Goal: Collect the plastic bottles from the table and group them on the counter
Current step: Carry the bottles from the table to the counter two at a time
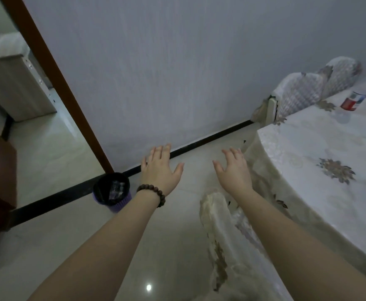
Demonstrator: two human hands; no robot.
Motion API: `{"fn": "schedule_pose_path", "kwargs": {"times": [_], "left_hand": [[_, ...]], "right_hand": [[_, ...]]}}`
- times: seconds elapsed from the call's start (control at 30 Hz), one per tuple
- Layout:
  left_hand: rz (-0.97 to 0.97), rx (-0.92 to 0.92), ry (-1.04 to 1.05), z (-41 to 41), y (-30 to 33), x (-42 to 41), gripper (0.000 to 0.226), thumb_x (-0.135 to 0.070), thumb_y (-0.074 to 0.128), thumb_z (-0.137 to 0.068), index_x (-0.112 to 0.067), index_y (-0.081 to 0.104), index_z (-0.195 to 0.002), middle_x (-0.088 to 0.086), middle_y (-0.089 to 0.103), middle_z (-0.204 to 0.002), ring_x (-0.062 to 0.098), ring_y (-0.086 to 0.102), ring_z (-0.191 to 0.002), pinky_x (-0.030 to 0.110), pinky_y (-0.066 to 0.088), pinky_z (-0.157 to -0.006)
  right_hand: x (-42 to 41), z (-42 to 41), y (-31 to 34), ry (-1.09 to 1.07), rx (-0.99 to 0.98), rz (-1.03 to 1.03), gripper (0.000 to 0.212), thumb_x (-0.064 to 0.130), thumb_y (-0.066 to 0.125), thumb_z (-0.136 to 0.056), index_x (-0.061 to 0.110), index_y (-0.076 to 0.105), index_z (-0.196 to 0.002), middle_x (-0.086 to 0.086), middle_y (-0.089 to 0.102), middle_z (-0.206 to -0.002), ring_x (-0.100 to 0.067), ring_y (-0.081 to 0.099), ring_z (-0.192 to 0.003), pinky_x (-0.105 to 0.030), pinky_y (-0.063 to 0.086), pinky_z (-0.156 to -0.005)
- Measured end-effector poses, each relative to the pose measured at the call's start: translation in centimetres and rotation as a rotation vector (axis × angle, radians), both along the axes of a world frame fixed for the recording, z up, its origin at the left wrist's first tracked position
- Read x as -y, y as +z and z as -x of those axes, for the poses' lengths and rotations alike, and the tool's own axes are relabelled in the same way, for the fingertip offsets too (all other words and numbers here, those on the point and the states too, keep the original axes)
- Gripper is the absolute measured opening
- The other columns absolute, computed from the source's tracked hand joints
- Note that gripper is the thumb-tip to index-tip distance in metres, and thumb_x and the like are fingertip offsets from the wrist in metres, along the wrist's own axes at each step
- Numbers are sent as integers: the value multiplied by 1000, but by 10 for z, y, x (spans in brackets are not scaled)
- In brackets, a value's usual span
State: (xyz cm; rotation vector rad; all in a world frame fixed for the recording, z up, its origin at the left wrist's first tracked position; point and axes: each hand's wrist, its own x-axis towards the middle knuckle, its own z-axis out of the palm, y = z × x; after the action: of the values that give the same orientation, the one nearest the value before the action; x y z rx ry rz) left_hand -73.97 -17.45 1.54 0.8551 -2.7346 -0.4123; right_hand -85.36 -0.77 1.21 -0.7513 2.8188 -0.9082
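A clear plastic bottle [359, 92] with a red cap and a red, white and blue label stands on the table [308, 153] at the far right, on a white flowered cloth. My left hand [161, 169] is stretched out over the floor, fingers apart, holding nothing; a brown bead bracelet is on its wrist. My right hand [234, 168] is held out beside it, also spread and bare, just left of the table's edge. Both hands are well short of the bottle.
A purple waste bin [112, 192] with a black liner stands by the wall's black skirting. A brown door frame [54, 77] opens at the left onto a grey cabinet [17, 88]. Cloth-covered chair backs [312, 88] stand behind the table. The tablecloth hangs down to the floor.
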Motion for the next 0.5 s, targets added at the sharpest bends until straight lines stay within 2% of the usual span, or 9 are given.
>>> {"fn": "schedule_pose_path", "kwargs": {"times": [0.23,0.5], "left_hand": [[-30,15,-165,114,-18,92,69,-52,39,-94,-21,18,-151,3,23,-157,22,14,-146,46,12,-118],[-30,-21,-467,258,-13,193,68,-50,44,-93,-19,23,-150,4,29,-155,23,17,-145,47,14,-116]], "right_hand": [[82,81,-21,-165,23,-7,54,39,44,-98,14,35,-145,-8,25,-157,-21,10,-148,-39,12,-120],[164,165,-19,-469,24,7,54,38,45,-97,12,37,-143,-9,27,-155,-23,11,-147,-37,11,-119]]}}
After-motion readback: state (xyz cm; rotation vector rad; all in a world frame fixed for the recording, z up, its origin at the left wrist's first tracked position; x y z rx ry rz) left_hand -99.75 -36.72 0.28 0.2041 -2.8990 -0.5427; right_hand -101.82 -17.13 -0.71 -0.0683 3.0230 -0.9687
